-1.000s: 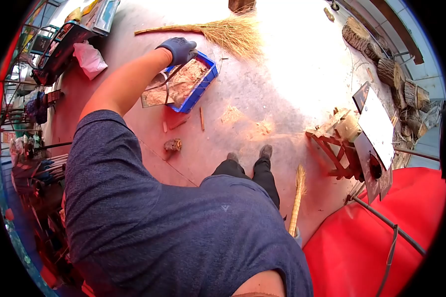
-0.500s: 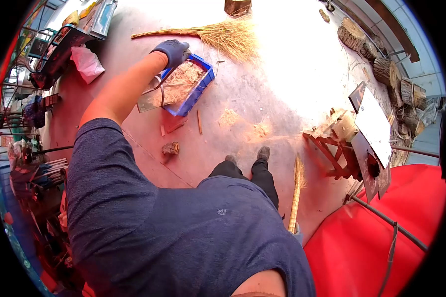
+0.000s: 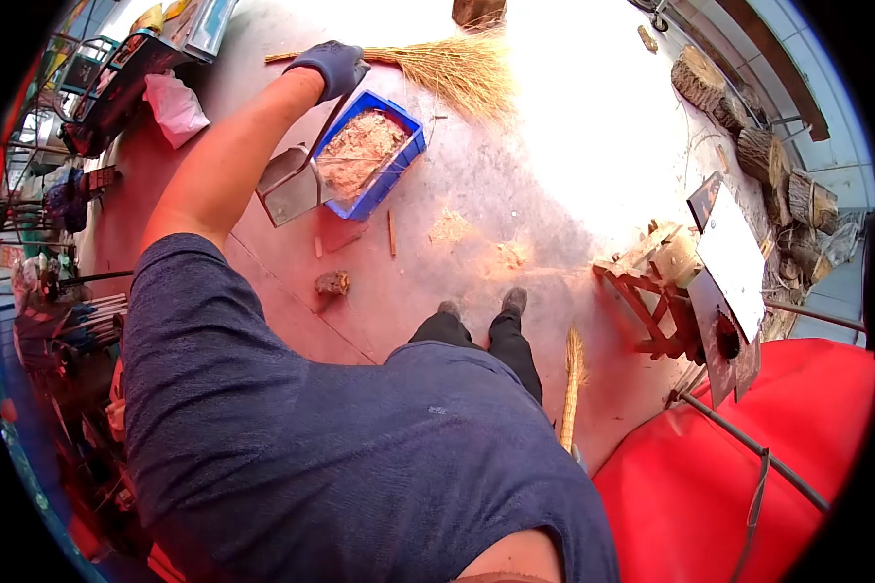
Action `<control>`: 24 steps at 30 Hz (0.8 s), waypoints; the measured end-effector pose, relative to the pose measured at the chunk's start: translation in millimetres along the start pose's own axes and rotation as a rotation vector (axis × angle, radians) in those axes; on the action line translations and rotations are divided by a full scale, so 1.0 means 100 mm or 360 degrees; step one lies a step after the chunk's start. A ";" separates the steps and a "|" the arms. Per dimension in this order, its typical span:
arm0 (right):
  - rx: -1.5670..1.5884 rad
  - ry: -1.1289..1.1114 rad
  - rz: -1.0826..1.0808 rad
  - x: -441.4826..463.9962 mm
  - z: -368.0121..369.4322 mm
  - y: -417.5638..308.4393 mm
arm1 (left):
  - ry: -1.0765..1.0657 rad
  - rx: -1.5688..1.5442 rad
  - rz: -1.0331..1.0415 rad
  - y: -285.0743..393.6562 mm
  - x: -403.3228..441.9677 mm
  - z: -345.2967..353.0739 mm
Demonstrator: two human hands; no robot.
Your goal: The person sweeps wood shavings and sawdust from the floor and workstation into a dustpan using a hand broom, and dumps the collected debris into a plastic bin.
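My left hand (image 3: 331,70), in a dark blue glove, is closed round the handle of a metal dustpan (image 3: 290,192). The pan hangs beside the left edge of a blue bin (image 3: 410,154), which holds pale wood shavings (image 3: 360,151). My right hand (image 3: 578,457) shows only as a gloved sliver at the lower end of a short straw broom (image 3: 571,389); my body hides most of it. That broom points away from me along my right leg.
Beyond the bin lies a large straw broom (image 3: 457,73). Sawdust piles (image 3: 449,227) and a wood chunk (image 3: 332,283) lie on the floor. A saw stand (image 3: 666,291), red sheeting (image 3: 739,457) and logs (image 3: 763,160) are at the right.
The dustpan has moved left off the bin's edge and its pan now looks bare. My left hand has shifted slightly up, and the short broom has lowered a little.
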State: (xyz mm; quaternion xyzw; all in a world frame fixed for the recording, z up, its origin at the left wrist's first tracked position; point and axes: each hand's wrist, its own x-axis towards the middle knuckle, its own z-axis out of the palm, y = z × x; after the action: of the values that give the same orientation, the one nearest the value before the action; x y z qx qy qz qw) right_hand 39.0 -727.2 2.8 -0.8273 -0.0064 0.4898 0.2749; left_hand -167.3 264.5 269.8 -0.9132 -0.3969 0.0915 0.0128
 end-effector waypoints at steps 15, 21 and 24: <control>0.0182 -0.0142 0.0173 0.06 0.17 -2.27 | 0.0484 -0.0875 -0.0733 -1.10 -2.18 -0.05; 0.0314 -0.0684 0.0176 0.72 0.47 -3.24 | 0.0589 -0.1327 -0.1246 -0.58 -3.47 0.48; 0.0021 -0.0580 0.0372 1.26 0.94 -3.69 | 0.0575 -0.1599 -0.1510 -0.14 -3.92 1.03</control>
State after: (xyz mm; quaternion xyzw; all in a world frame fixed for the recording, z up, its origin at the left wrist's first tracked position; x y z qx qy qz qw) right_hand 123.4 -336.9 36.4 -0.7184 0.0431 0.6599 0.2159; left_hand -457.4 -16.2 231.8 -0.5383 -0.7374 -0.2705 -0.3055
